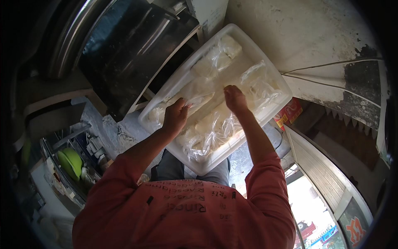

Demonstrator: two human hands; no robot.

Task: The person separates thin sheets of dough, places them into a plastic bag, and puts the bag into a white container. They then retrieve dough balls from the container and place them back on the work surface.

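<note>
A large white plastic tub (pixel 278 74) stands tilted across the view in front of me. Inside it lie several pale, dough-like blocks (pixel 209 63) and lumps, covered with clear plastic sheeting (pixel 217 130) that is crumpled and shiny. My left hand (pixel 176 117) is closed over the tub's left part, pinching the plastic between thumb and fingers. Above the middle of the tub, my right hand (pixel 235 99) is curled, its fingertips gripping the plastic too. Exactly what lies under the cloudy sheeting is hard to make out.
A dark, glossy appliance (pixel 132 50) stands close on the tub's far left. Cables run along the stained wall (pixel 306 37) at the right. A red and yellow box (pixel 289 113) sits beside the tub. At lower left is a shelf with a green bowl-like item (pixel 70 163).
</note>
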